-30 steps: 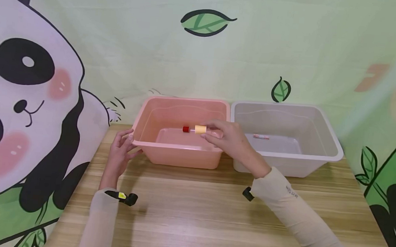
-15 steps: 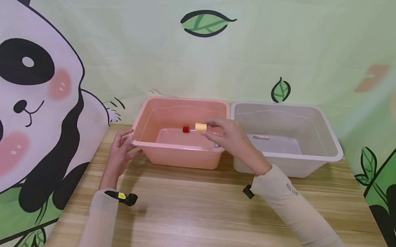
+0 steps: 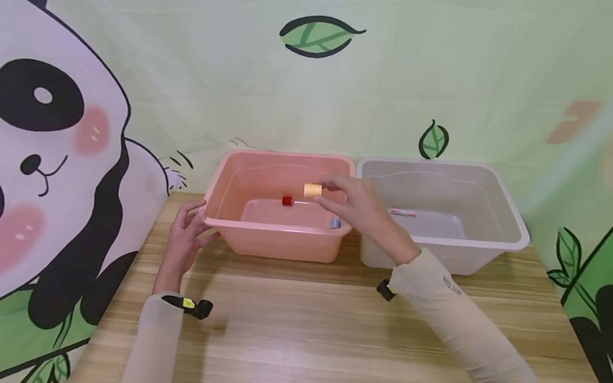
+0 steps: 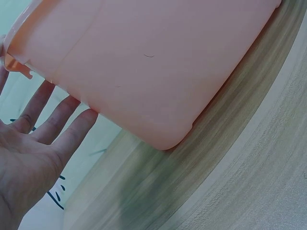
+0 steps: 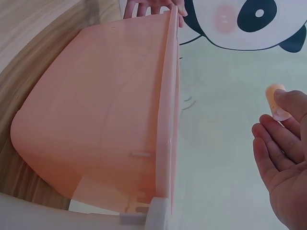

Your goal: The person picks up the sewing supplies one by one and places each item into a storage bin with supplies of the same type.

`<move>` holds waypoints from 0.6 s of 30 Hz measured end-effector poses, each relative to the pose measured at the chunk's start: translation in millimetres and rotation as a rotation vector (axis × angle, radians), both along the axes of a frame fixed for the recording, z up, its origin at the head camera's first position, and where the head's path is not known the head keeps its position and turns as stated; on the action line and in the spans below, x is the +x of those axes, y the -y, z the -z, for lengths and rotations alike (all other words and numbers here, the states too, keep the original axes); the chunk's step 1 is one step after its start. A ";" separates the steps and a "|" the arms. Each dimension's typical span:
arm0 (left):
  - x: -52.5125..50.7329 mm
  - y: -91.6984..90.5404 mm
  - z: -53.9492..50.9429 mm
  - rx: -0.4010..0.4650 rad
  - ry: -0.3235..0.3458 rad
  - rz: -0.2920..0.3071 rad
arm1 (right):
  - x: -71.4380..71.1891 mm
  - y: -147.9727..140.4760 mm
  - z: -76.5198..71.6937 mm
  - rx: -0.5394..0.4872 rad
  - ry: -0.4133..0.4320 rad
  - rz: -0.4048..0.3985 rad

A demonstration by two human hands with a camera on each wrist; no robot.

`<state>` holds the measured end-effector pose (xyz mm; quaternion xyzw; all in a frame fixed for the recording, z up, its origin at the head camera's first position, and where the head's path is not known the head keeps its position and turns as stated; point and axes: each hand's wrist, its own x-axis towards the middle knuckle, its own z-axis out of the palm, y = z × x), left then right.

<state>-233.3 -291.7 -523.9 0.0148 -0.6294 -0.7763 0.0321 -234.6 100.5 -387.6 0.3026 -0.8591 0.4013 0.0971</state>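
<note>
Above the pink bin (image 3: 285,228), my right hand (image 3: 361,210) pinches a small pale orange cylinder (image 3: 312,191) between thumb and fingers; the right wrist view shows the cylinder (image 5: 275,96) near the fingertips. On the bin's floor lies a small dark red piece (image 3: 287,201). A small blue piece (image 3: 334,222) is near its front right corner. My left hand (image 3: 185,239) is at the bin's left end; in the left wrist view its fairly straight fingers (image 4: 76,129) touch the outer wall, with fingertips up at the rim.
A grey bin (image 3: 463,243) stands right beside the pink one, with a small pink and white piece (image 3: 403,212) on its floor. Both stand at the back of the wooden table (image 3: 286,326), before a printed cloth (image 3: 212,90) with a panda and leaves.
My right hand has risen slightly with the orange cylinder, away from the red piece. The blue piece has come into view below the hand. My left hand has not moved.
</note>
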 end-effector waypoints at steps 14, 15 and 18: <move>-0.3 -1.0 -1.0 -0.027 0.013 -0.002 | -6.4 -5.1 -4.0 -0.002 0.068 0.005; -0.3 -0.9 -0.9 -0.026 0.013 -0.004 | -7.2 -5.6 -4.3 -0.003 0.066 0.002; 0.1 -0.5 -0.7 -0.022 0.011 -0.006 | -10.0 -7.3 -6.0 -0.003 0.047 -0.005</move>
